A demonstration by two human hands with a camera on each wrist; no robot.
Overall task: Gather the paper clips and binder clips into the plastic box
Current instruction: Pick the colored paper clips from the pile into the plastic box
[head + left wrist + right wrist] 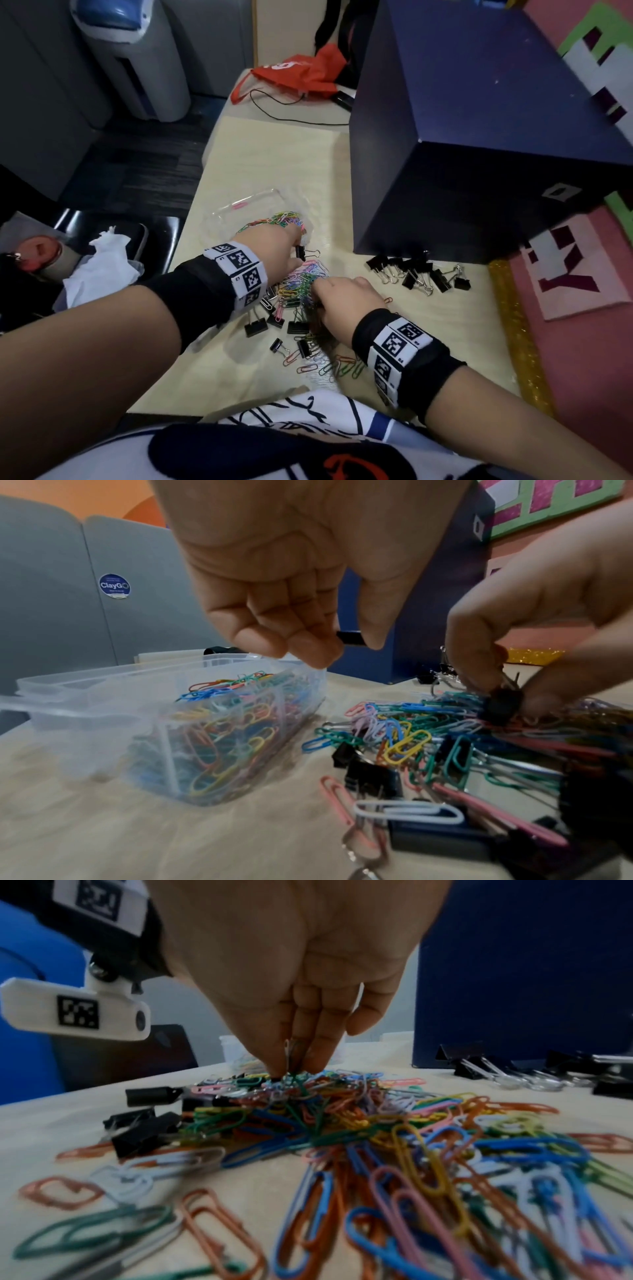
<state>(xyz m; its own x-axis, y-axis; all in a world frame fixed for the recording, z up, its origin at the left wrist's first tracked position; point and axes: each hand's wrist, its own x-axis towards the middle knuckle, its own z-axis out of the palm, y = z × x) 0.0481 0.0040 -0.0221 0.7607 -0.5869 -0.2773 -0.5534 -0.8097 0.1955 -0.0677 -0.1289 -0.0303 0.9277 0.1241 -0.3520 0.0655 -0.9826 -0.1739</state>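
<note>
A clear plastic box (239,205) (103,696) holding coloured paper clips stands left of the pile. My left hand (297,255) (346,645) pinches a black binder clip (301,253) (349,638) just above the box's near right corner. The pile of coloured paper clips (298,284) (377,1123) with black binder clips mixed in lies on the table. My right hand (317,291) (294,1066) reaches down into the pile and pinches another black binder clip (502,704) by its wire handles (289,1053).
A row of black binder clips (418,274) (496,1066) lies against a big dark blue box (479,137) at the right. More clips (329,366) are scattered toward me. The table's left edge (191,222) drops to a chair. A gold strip (517,325) borders the right.
</note>
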